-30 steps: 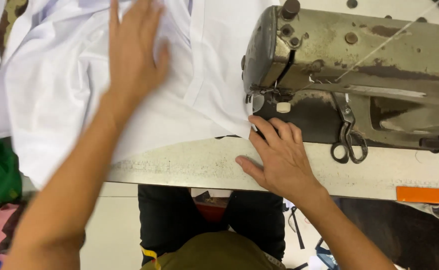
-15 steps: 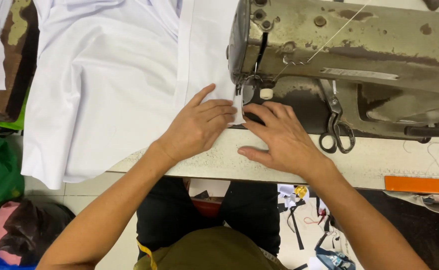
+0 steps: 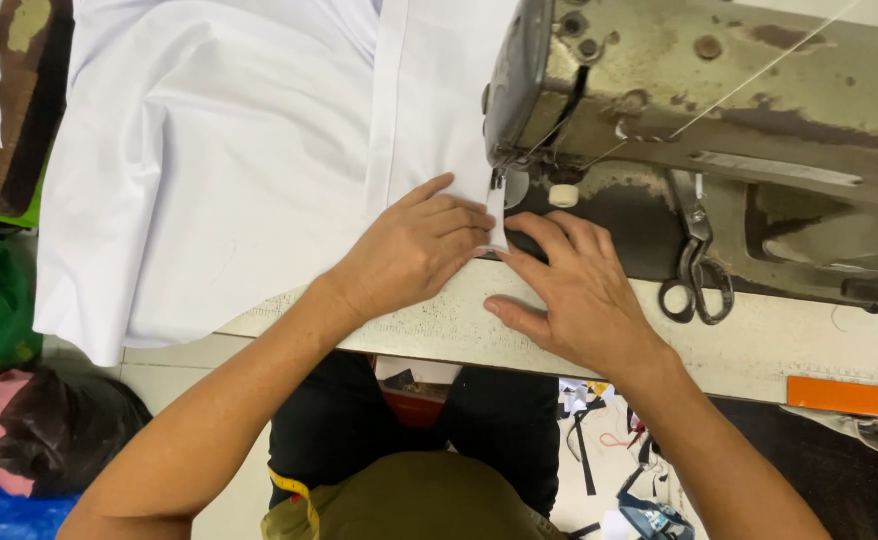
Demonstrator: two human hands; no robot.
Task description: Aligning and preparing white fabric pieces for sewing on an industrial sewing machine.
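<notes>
Under your hands lies smooth, matt white woven cloth (image 3: 229, 170). The old olive-grey metal sewing machine (image 3: 719, 110) looks dull, chipped and rust-spotted. Dark steel scissors (image 3: 697, 265) show a faint sheen, and the pale bench top (image 3: 759, 350) appears rough-worn at its near edge.

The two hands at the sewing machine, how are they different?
The left hand lies on the white cloth, fingers bunched together; the right hand lies mostly on the bare table, fingers spread. The left hand is nearer the cloth pile; the right is nearer the scissors. Both rest palm down, fingertips meeting at the cloth's edge under the sewing machine.
</notes>
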